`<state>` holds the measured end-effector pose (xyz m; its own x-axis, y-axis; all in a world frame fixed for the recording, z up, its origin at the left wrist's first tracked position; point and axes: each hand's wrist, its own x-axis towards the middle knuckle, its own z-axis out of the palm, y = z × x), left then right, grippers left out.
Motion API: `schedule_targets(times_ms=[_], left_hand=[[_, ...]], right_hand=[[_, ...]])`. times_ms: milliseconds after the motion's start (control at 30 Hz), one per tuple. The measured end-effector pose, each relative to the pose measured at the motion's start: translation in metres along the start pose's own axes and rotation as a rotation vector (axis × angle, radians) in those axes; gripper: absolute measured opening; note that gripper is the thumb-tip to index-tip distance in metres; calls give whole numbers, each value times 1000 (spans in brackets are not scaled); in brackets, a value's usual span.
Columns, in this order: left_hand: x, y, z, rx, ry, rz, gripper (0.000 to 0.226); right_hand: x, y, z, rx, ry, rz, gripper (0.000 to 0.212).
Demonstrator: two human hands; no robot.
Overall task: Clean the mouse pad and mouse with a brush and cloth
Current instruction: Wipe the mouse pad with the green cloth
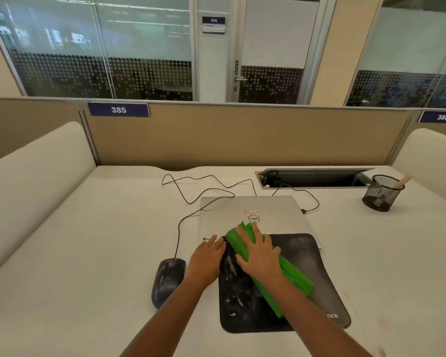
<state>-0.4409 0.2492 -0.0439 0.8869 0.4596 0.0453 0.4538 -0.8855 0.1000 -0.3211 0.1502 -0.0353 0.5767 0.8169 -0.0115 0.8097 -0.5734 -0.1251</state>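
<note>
Two flat hands, fingers straight; left hand [206, 261] pins the edge of the mouse pad [316, 266]; right hand [260, 256] presses the green cloth [294, 279], likely soft and light.

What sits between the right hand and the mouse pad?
The green cloth lies there, spread across the mouse pad, with the right hand pressing flat on it; the head view shows this.

Mouse pad [301, 266]: lay lower centre, overlapping the laptop [250, 210].
Cloth [294, 276]: lay on the pad.
Mouse [168, 279]: sat left of the pad.
Mesh cup [382, 193]: stood at right on the desk [88, 253].
</note>
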Motion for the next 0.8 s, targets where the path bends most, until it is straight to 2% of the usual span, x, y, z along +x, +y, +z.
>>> schedule_targets(times_ms=[133, 300, 500, 667, 800], left_hand=[[4, -8, -4, -71, 27, 48, 52], [8, -20, -3, -103, 10, 51, 49], [15, -26, -6, -183, -2, 41, 52], [19, -27, -6, -269, 28, 0, 51], [22, -28, -6, -300, 76, 9, 52]], right_hand=[[5, -4, 3, -129, 28, -67, 56], [12, 5, -7, -68, 50, 147, 49], [4, -14, 5, -118, 44, -87, 47], [12, 3, -5, -142, 42, 53, 48], [1, -11, 5, -95, 24, -15, 48]])
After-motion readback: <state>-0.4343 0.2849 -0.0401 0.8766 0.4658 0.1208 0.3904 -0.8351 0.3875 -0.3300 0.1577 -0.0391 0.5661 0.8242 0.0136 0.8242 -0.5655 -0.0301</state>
